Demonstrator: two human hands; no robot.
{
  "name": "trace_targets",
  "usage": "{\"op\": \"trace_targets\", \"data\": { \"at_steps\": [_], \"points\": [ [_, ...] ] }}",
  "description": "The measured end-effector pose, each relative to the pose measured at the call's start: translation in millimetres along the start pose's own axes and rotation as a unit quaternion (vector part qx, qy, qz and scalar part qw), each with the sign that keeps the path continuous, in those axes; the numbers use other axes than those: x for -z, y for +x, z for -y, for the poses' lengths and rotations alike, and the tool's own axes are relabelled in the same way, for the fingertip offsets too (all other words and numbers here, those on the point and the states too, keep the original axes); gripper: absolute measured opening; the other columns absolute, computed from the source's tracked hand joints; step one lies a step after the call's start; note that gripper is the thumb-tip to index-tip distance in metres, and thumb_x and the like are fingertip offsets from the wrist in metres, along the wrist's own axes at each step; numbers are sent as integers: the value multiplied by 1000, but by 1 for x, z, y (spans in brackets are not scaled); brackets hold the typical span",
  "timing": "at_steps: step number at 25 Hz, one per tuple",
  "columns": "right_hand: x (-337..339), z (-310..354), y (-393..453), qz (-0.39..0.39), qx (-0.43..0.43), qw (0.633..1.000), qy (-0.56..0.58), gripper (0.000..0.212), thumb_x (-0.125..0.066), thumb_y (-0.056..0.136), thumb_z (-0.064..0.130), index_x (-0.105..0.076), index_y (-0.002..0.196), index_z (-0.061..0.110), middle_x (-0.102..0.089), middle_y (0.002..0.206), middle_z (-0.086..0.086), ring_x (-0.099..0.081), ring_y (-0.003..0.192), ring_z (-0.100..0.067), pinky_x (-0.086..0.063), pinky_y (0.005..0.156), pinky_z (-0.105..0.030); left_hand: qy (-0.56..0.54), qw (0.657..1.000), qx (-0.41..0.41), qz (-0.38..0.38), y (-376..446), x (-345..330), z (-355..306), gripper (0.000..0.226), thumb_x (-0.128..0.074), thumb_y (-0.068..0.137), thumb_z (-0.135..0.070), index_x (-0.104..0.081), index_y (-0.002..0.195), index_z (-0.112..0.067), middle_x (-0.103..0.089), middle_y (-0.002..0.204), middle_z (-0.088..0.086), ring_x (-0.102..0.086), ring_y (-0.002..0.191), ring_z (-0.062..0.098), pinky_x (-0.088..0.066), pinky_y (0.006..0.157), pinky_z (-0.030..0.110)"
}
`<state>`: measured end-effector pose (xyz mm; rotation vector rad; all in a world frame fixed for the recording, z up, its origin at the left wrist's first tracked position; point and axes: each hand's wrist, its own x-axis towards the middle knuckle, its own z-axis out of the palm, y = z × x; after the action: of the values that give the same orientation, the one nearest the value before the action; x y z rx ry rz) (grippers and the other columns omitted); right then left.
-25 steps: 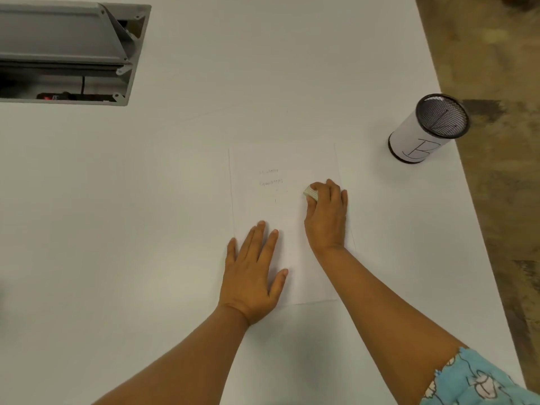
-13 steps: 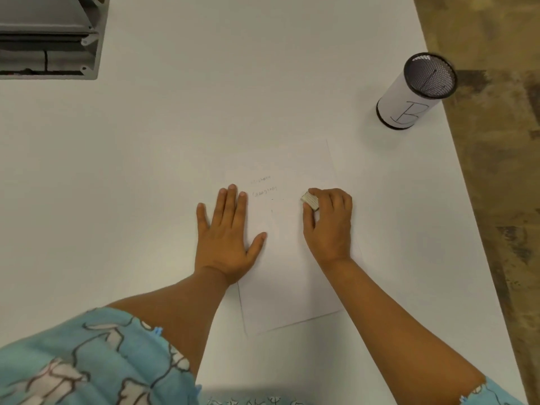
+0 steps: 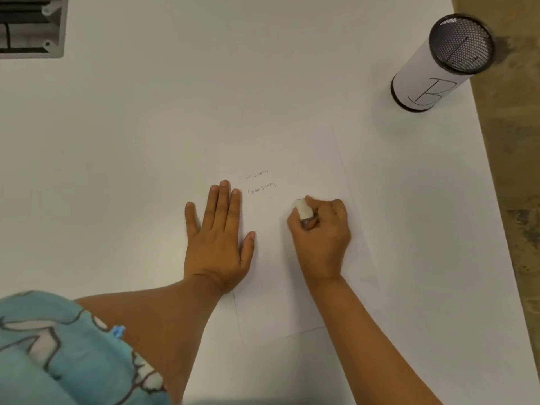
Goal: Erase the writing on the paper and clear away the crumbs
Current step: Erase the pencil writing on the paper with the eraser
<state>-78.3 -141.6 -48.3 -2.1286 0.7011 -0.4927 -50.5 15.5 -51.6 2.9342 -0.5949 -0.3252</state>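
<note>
Pinning the paper (image 3: 292,258) with your left hand (image 3: 217,241), you have it spread flat, fingers apart, lying across the sheet's left edge and partly on the table (image 3: 117,141). Your right hand (image 3: 321,238) is closed around the white eraser (image 3: 304,209), its tip poking out toward the writing (image 3: 261,182) and resting on or just above the sheet; which of the two cannot be told. The paper lies near the middle of the table, slightly skewed, closer to the right edge than the left. Judging by the two pencilled lines that read plainly between your hands, the erasing looks not yet begun: both words are whole, and no crumbs are visible. All of the rubbing and the sweeping is left. A mesh cup (image 3: 438,62) marked B stands near the table's far right edge, well apart from the sheet.
</note>
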Motion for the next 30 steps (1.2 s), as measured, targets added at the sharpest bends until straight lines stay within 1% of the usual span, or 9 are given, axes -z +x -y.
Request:
{"op": "trace_targets", "data": {
  "at_steps": [3, 4, 7, 8, 12, 17, 21, 26, 30],
  "points": [
    [-6, 10, -18, 84, 118, 989, -29, 19, -73, 70, 8, -66, 87, 1, -58, 75, -11, -47, 60, -7, -41, 59, -7, 6, 1000, 0, 0, 0, 2, 0, 67, -11, 90, -46, 5, 146, -13, 9, 154, 6, 10, 142, 20, 9, 113, 49],
    [-2, 7, -12, 82, 117, 989, -26, 19, -73, 69, 7, -66, 86, 1, -58, 74, -12, -47, 59, -7, -40, 58, -8, 9, 1000, 0, 1, 0, 2, 0, 67, -11, 90, -46, 6, 146, -13, 9, 154, 6, 11, 142, 20, 9, 113, 49],
    [7, -5, 8, 2, 2, 1000, 7, 15, -73, 69, 5, -66, 81, 2, -55, 74, -13, -49, 56, -12, -38, 56, -9, 10, 1000, 1, 0, 1, 1, 1, 67, -10, 90, -46, 6, 146, -13, 8, 155, 6, 11, 142, 20, 11, 113, 47],
    [6, -2, 6, 3, -10, 1000, 8, 15, -73, 69, 5, -66, 82, 2, -56, 75, -13, -49, 56, -11, -37, 55, -9, 6, 1000, 1, 1, 1, 1, 1, 67, -11, 90, -46, 5, 146, -13, 7, 155, 6, 10, 143, 20, 10, 113, 48],
    [-8, 13, -20, 118, 123, 985, -20, 22, -74, 68, 9, -66, 87, 1, -60, 76, -12, -49, 57, -8, -41, 56, -10, 5, 1000, 2, 3, 0, 2, 0, 68, -11, 90, -46, 3, 147, -12, 6, 155, 7, 9, 143, 20, 8, 113, 49],
    [4, -2, 9, 2, -28, 999, 27, 17, -73, 68, 5, -66, 84, 2, -56, 78, -12, -52, 60, -12, -41, 55, -15, 2, 1000, 5, 3, 0, 1, 0, 67, -10, 89, -46, 5, 146, -14, 8, 155, 5, 11, 142, 19, 9, 113, 49],
    [-7, 11, -18, 104, 117, 987, -18, 21, -74, 68, 8, -66, 86, 0, -60, 76, -13, -53, 60, -13, -44, 56, -14, 0, 1000, 8, 1, 0, 2, 0, 68, -9, 89, -48, 5, 146, -14, 8, 155, 5, 10, 142, 20, 9, 114, 49],
    [6, -8, 8, -4, 5, 1000, 8, 14, -73, 68, 4, -66, 80, 2, -54, 74, -11, -53, 55, -18, -41, 54, -13, -6, 1000, 10, 2, 1, 0, 1, 67, -9, 90, -48, 6, 146, -15, 9, 155, 4, 11, 142, 19, 9, 114, 48],
    [4, -7, 7, 12, 3, 1000, 15, 15, -72, 68, 6, -64, 80, 5, -54, 79, -8, -54, 56, -17, -42, 53, -17, -2, 1000, 8, 6, 1, -1, 2, 68, -7, 89, -49, 8, 146, -15, 10, 155, 5, 14, 142, 19, 8, 114, 49]
  ]
}}
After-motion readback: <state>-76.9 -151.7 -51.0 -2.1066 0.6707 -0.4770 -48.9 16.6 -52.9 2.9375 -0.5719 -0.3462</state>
